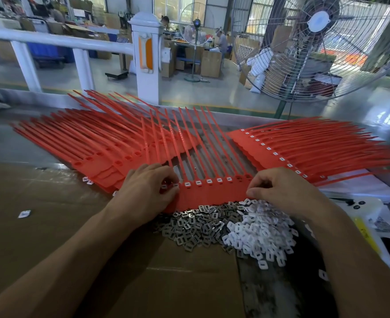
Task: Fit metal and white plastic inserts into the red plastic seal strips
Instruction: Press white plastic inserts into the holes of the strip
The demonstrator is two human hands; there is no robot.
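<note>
Between the two hands lies a red seal strip sheet (pixel 212 195) on the tabletop (pixel 28 143), its tails fanning away from the person and most of its sockets already showing white plastic inserts; the left hand (pixel 147 188) has its fingers curled down on the sheet's left end, fingertips pressing at a socket there, while the right hand (pixel 281 189) is curled at the sheet's right end, thumb and forefinger pinched together, though on what I cannot tell. Just nearer than both hands sit a heap of metal inserts (pixel 191 228) and, touching it under the right hand, a heap of white plastic inserts (pixel 262 235) on cardboard (pixel 51 226). Beyond the left hand is a stack of unfilled red strips (pixel 93 143), and beyond the right hand a stack of filled ones (pixel 304 148).
</note>
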